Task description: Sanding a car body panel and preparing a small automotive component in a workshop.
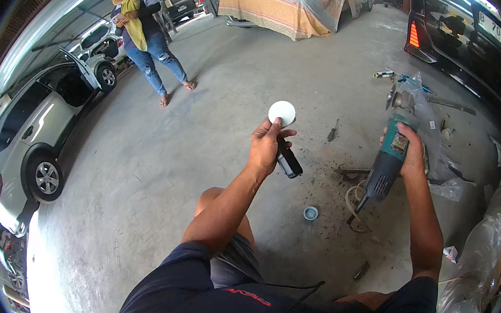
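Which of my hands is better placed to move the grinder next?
Likely your right hand: it grips the teal and black grinder, while your left hand holds a white disc and a black object.

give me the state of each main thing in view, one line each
White disc, held in left hand
Black object, in the same hand
Angle grinder, gripped in right hand; cannot tell whether running
Silver car, side door open
Patterned cloth, draped

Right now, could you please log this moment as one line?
left hand: holds white disc, black object; right hand: holds teal-and-black grinder; floor: small blue round container; beyond: cloth-covered vehicle
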Motion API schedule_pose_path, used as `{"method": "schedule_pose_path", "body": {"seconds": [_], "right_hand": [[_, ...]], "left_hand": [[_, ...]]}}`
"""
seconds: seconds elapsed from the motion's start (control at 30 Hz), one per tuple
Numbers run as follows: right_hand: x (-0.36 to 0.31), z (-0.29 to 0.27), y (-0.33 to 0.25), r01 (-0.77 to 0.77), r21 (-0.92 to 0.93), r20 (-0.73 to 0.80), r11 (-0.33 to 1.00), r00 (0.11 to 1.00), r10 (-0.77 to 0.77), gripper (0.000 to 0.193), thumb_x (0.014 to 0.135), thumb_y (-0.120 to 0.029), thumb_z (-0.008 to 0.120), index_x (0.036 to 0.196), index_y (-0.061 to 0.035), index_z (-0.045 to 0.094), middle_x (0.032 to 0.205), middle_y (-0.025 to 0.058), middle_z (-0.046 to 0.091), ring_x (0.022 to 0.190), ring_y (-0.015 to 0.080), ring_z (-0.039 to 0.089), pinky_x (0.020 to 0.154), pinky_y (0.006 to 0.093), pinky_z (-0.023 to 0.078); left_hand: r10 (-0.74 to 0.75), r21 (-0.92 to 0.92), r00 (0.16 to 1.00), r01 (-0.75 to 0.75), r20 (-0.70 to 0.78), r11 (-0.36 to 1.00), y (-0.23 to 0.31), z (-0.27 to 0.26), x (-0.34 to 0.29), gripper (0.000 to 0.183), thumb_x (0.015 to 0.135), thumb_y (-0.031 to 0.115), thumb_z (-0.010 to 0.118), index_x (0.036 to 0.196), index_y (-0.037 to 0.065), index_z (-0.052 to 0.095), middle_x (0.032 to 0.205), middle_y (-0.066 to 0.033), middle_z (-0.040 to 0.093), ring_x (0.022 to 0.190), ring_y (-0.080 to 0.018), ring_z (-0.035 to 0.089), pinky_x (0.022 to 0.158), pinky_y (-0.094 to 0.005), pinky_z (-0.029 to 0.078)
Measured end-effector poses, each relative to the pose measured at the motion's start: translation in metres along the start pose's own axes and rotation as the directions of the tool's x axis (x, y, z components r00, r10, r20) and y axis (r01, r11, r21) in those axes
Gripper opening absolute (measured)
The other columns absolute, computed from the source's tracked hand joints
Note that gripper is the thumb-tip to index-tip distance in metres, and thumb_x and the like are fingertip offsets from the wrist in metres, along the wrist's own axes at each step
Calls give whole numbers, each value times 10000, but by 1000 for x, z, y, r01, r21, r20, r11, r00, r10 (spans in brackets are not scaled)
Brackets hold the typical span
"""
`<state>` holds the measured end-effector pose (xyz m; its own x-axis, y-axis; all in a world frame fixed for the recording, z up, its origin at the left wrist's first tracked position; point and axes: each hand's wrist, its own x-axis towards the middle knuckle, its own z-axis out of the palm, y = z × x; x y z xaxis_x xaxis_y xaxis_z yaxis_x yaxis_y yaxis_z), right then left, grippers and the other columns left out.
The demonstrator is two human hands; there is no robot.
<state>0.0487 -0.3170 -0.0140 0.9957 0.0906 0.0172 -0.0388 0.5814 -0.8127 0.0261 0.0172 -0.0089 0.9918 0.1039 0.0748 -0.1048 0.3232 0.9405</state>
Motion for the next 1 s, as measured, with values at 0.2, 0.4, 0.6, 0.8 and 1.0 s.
{"method": "schedule_pose_path", "body": {"seconds": [0.2,0.4,0.6,0.8,1.0], "right_hand": [[6,-6,-25,96,131,-113,987,990,-81,325,819,-337,663,947,-46,591,815,102,642,675,232,639,615,366,550],[8,-14,-40,201,219,-84,955,979,-187,329,804,-303,693,971,-47,574,803,107,627,707,253,637,630,380,537],[6,-19,-40,232,199,-108,952,971,-214,319,798,-305,702,953,-53,584,797,105,632,701,243,639,630,368,537],[2,-17,-37,162,167,-30,973,987,-159,283,811,-284,683,937,-45,597,806,93,638,702,227,641,643,353,538],[-8,-5,-36,127,119,-29,985,992,-124,280,830,-281,658,948,-34,601,820,95,639,701,224,646,651,345,546]], "left_hand": [[-20,-249,998,35,62,968,9,-3,4,421,996,309,429,1334,60,395,1270,-105,550,866,-199,579,631,-305,489],[-50,-350,997,67,56,934,16,-7,8,408,991,322,450,1319,85,396,1286,-95,544,828,-195,565,622,-301,482],[4,-314,1000,0,11,949,13,-8,8,389,973,327,499,1279,95,433,1190,-89,565,874,-191,569,622,-312,490],[39,-270,999,-46,-30,962,12,-6,6,345,937,305,577,1199,99,486,1094,-80,556,928,-193,578,630,-328,499],[13,-260,999,-22,-38,965,13,-5,7,330,913,296,619,1147,94,506,1070,-66,550,938,-194,580,637,-333,499]]}}
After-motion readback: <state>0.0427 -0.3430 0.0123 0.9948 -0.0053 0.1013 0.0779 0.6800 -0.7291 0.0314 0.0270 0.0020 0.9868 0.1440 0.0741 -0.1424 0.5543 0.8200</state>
